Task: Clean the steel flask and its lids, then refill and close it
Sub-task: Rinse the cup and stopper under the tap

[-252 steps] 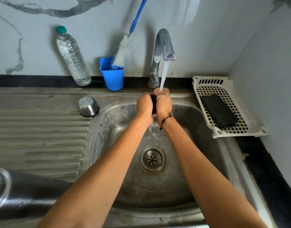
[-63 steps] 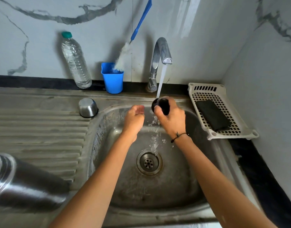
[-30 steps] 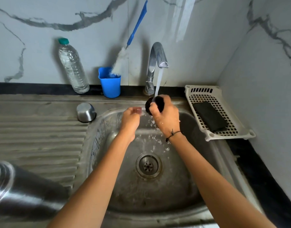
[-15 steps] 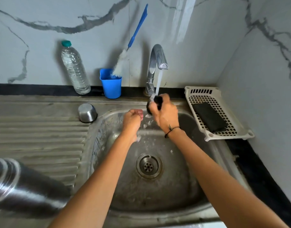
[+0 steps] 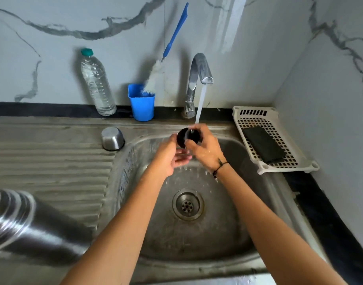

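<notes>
My right hand (image 5: 205, 150) grips a small black inner lid (image 5: 185, 136) under the running tap (image 5: 199, 79), over the back of the sink. My left hand (image 5: 170, 157) is cupped just below and beside the lid, fingers relaxed, touching it at its left edge. Water splashes off into the basin. The steel flask (image 5: 22, 225) lies on its side at the near left of the draining board, its mouth to the left. A steel cup lid (image 5: 112, 138) stands upside down on the board near the sink's back left corner.
A clear water bottle (image 5: 97, 83) and a blue cup (image 5: 141, 104) holding a blue-handled bottle brush (image 5: 166, 52) stand against the back wall. A white perforated tray (image 5: 279, 167) with a dark scrub pad (image 5: 263, 144) sits right of the sink (image 5: 135, 202). Drain (image 5: 187, 204) in the middle.
My left hand has opened and moved up to the lid's left side. My right hand has turned the lid so its round face shows under the water.
</notes>
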Demonstrator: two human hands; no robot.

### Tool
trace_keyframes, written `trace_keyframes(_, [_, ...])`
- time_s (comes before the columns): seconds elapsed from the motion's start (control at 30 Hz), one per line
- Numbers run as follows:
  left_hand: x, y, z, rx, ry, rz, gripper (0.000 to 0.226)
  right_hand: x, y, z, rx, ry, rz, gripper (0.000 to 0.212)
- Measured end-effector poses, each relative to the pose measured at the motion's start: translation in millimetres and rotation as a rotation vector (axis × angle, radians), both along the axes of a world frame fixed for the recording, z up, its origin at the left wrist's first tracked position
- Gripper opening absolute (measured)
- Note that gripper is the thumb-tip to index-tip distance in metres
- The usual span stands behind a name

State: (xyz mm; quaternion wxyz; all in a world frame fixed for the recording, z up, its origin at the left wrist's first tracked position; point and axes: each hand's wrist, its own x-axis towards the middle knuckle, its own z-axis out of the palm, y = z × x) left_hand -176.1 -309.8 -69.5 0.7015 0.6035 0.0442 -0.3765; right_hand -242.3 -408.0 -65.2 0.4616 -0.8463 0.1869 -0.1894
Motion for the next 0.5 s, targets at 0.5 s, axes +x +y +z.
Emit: trace_keyframes(0.5, [1.4, -7.1, 2.7, 0.221, -0.67, -0.155, 0.039, -5.4, -8.2, -26.6, 0.676, -0.138, -0.05, 0.044])
